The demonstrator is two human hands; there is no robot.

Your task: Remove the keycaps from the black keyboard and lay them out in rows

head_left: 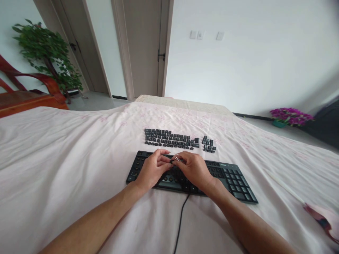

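Observation:
A black keyboard (238,196) lies across the cloth, many of its keys off on the left and middle, the number pad keys still in place. Over its middle, my right hand (194,168) is closed on a wire keycap puller (178,157), whose thin shiny wires show between the fingers. My left hand (153,169) meets it there, thumb and fingertips pinched on a small black keycap (171,161) at the puller's end. Fingers partly hide the keycap. Just beyond the keyboard, loose black keycaps (173,139) are laid out in rows, with a smaller group to the right.
A pale pink flowered cloth (92,158) covers the wide surface, with folds. The keyboard's black cable (181,218) runs toward me. A pink fabric item (321,218) lies at right. Beyond stand a wooden chair (34,95), a leafy plant (45,46) and purple flowers (291,115).

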